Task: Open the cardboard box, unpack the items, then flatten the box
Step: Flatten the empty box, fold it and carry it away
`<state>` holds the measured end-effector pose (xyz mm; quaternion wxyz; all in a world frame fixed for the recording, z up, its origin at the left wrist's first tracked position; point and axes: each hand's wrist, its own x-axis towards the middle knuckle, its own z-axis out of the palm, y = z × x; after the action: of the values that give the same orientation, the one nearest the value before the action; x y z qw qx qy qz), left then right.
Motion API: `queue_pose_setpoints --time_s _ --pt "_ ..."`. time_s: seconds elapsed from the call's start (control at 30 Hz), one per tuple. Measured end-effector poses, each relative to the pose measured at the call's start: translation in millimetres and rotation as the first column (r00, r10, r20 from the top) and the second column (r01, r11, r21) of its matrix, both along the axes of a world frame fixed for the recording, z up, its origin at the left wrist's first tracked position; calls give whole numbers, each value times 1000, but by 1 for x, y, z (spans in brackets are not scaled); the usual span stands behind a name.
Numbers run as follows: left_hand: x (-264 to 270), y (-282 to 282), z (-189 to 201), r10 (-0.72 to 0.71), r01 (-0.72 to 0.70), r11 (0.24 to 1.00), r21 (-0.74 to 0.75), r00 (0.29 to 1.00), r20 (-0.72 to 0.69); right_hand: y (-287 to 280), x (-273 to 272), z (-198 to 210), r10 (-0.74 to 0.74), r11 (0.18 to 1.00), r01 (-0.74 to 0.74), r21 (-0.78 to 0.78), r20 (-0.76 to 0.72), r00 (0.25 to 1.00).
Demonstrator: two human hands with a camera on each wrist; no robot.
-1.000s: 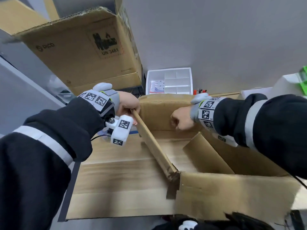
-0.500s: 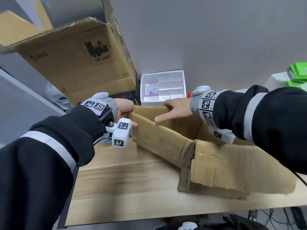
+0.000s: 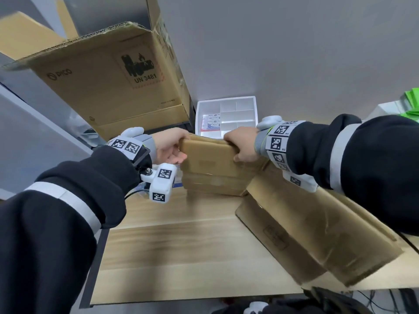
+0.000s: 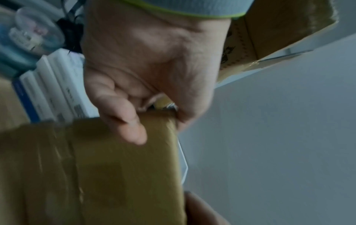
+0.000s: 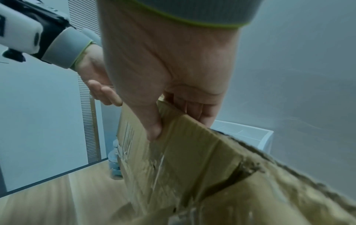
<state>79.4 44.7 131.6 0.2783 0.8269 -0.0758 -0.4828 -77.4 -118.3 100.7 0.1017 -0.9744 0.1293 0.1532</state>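
Both hands, left hand [image 3: 169, 148] and right hand [image 3: 242, 145], grip the collapsed cardboard box [image 3: 215, 164] by the white divided tray [image 3: 227, 115]; unpacking is judged done, flattening nearly complete.

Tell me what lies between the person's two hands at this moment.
In the head view, the far edge of the flattened cardboard box spans the stretch: the left hand grips one corner and the right hand grips the other.

Past my hands a white tray [image 3: 226, 114] with little walls sits by the gray wall [image 3: 294, 53]. A small packet [image 3: 211, 121] lies in one part. Up and left of my hands a big brown box [image 3: 108, 82] stands open, marked "UN 3481". The wooden counter [image 3: 181, 257] lies below my hands.
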Motion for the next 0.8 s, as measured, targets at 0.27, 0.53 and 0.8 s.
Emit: queue_pose_setpoints --time_s 0.27,0.53,0.8 --pt "11 11 9 -300 355 896 -265 926 228 -37 4 33 -61 991 61 122 -9 998" --pt "10 1 9 -537 629 762 -153 746 394 -64 1 44 -18 969 53 240 -149 989" --pt "-2 3 3 -687 714 650 -259 698 199 -69 -13 27 -59 856 171 488 -236 970"
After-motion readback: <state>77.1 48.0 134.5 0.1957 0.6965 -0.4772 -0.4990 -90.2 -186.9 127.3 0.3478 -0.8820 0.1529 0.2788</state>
